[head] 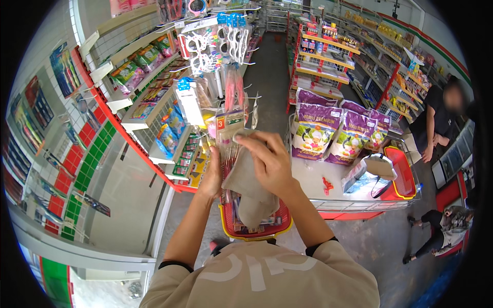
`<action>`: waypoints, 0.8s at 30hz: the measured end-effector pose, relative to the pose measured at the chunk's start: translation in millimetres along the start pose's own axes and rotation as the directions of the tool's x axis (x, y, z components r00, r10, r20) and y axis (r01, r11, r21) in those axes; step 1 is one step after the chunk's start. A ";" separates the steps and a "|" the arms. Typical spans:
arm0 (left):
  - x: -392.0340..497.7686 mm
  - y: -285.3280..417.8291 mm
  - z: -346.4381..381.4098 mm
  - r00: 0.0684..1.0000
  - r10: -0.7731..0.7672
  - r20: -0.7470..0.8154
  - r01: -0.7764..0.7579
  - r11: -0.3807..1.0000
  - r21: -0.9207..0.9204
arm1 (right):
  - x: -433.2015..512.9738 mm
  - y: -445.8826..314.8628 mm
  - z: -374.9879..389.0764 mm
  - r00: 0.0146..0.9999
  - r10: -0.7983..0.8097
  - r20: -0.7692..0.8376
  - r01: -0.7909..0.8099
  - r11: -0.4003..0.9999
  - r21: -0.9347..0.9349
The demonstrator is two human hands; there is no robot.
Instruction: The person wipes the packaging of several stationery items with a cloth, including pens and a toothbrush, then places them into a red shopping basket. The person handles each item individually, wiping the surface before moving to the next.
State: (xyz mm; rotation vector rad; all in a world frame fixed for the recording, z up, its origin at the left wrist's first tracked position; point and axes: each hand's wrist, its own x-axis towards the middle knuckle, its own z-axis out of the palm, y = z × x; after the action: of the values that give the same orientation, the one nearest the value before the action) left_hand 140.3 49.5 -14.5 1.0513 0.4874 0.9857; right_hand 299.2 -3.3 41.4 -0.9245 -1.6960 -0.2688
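Observation:
My left hand point(211, 179) holds a clear plastic pack point(227, 146) upright by its side, with the thumb along its edge. The pack has a printed header card and slim items inside, too small to name. My right hand point(272, 161) pinches a beige-grey cloth point(246, 175), whose bunched end touches the pack's upper front. The rest of the cloth hangs down over a red shopping basket point(285, 219) with a yellow rim. Several small packaged goods lie in the basket, partly hidden by the cloth.
A rack of hanging sunglasses point(200, 50) stands just ahead. Stocked shelves point(134, 104) are at left. On the right, a white display table point(308, 184) bears purple sacks point(314, 131), a bag point(368, 173) and another red basket point(402, 169). Two people are farther right.

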 end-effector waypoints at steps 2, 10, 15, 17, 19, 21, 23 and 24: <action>-2.4 -0.8 0.3 0.995 0.098 0.007 -0.097 0.968 0.230 | 7.9 -2.5 -4.1 0.998 -0.063 0.019 0.064 0.998 -0.015; -9.8 -11.6 4.6 0.976 0.214 0.031 -0.209 0.901 0.380 | 8.8 -2.0 1.5 0.998 -0.055 0.011 0.055 0.997 0.055; -16.3 -11.7 11.4 0.965 0.261 -0.008 -0.239 0.897 0.372 | 5.0 4.3 0.8 0.999 0.039 0.013 -0.040 0.996 0.077; -19.6 -11.1 9.6 0.971 0.240 0.016 -0.226 0.888 0.401 | 2.6 6.3 0.2 0.999 0.024 0.029 -0.024 1.000 0.006; -20.3 -12.8 5.7 0.979 0.204 0.007 -0.191 0.902 0.387 | 0.8 9.6 -1.5 0.999 0.023 0.022 -0.022 0.997 -0.068; -16.5 -17.4 0.5 0.960 0.277 0.023 -0.260 0.864 0.432 | 1.5 14.6 -4.5 0.998 0.058 0.020 -0.054 0.989 -0.136; -12.4 -21.6 -6.3 0.897 0.431 0.093 -0.408 0.731 0.546 | 4.8 19.2 -10.2 0.994 0.108 0.001 -0.105 0.975 -0.194; -11.3 -22.6 -9.7 0.908 0.403 0.114 -0.404 0.773 0.489 | 6.1 18.8 -12.8 0.991 0.129 -0.032 -0.132 0.975 -0.179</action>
State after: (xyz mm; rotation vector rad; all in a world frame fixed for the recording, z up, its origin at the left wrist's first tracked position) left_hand 137.2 41.3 -40.1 1.6837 0.5438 1.2733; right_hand 321.0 4.1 46.1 -1.1589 -1.6037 -0.3466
